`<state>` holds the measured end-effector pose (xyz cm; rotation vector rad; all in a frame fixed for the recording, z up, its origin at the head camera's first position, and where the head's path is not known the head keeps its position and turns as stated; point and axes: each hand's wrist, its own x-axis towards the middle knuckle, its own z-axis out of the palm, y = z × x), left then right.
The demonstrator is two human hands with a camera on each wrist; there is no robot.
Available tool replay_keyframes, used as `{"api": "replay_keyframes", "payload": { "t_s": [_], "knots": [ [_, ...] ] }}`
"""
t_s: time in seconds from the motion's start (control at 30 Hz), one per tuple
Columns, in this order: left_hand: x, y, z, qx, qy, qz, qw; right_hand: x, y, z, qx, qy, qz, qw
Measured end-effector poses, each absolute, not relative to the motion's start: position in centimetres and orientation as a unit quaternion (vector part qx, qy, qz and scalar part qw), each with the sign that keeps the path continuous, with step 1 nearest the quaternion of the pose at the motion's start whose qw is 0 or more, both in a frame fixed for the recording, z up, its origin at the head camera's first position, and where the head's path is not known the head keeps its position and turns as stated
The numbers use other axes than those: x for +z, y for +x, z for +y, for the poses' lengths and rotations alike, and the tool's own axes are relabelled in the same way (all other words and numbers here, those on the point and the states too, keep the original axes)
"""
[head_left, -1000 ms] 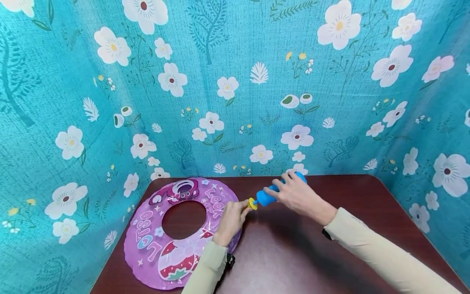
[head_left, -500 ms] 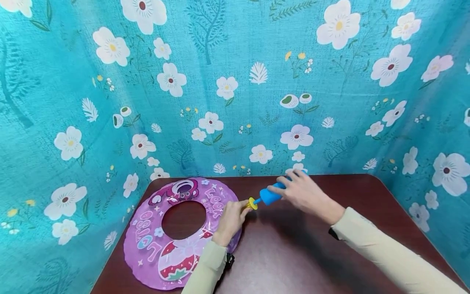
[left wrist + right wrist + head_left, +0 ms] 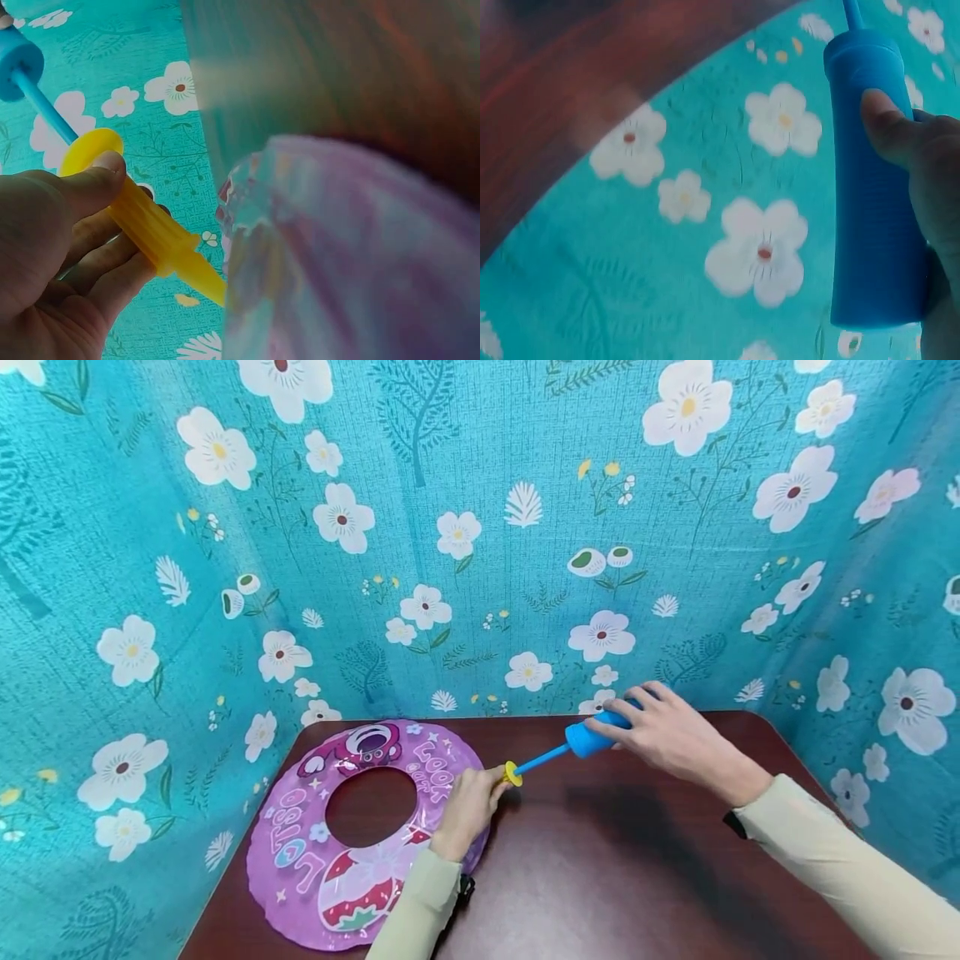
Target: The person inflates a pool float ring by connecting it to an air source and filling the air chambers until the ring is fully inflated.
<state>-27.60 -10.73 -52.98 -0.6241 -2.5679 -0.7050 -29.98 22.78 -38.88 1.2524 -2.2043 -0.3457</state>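
A hand air pump spans my two hands, tilted above the table. My left hand (image 3: 468,810) pinches its yellow nozzle piece (image 3: 139,225), thumb just below the round flange. The nozzle's tip meets the edge of a purple swim ring (image 3: 270,860) in the left wrist view; whether it sits inside a valve is hidden. Up and to the right, my right hand (image 3: 667,735) grips the blue barrel (image 3: 874,195), thumb along its side. Between barrel and flange a long stretch of thin blue rod (image 3: 542,760) shows. The ring lies flat, looking at least partly filled.
The dark red-brown table (image 3: 555,893) carries the ring on its left side. A turquoise flowered curtain (image 3: 510,585) surrounds the table at the back and both sides, close behind the pump.
My right hand has drawn the blue barrel right and slightly upward, so much more rod shows. My left hand stays on the yellow nozzle piece beside the ring.
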Motion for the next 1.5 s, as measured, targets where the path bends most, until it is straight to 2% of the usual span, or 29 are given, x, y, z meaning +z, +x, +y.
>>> {"api": "replay_keyframes", "payload": {
  "t_s": [0.5,0.63,0.87,1.13,1.37,1.5],
  "knots": [
    [-52.8,-27.8,-10.9,-0.255,-0.228,-0.916,0.209,-44.3,-30.3,13.9,-0.133,0.482,-0.818,0.284],
    [-52.6,-28.0,-10.7,-0.266,-0.236,-0.913,0.201,-44.4,-30.6,14.3,-0.124,0.476,-0.825,0.277],
    [-52.5,-27.9,-10.8,-0.259,-0.232,-0.918,0.192,-41.6,-30.4,18.5,-0.12,0.454,-0.843,0.262],
    [-52.2,-27.8,-11.3,-0.253,-0.228,-0.921,0.188,-39.0,-30.1,22.2,-0.11,0.453,-0.836,0.289],
    [-52.4,-27.7,-11.5,-0.269,-0.232,-0.921,0.157,-40.3,-29.8,19.9,-0.119,0.463,-0.834,0.277],
    [-52.4,-27.8,-11.4,-0.264,-0.24,-0.92,0.162,-41.8,-30.2,17.6,-0.123,0.463,-0.833,0.276]
  ]
}}
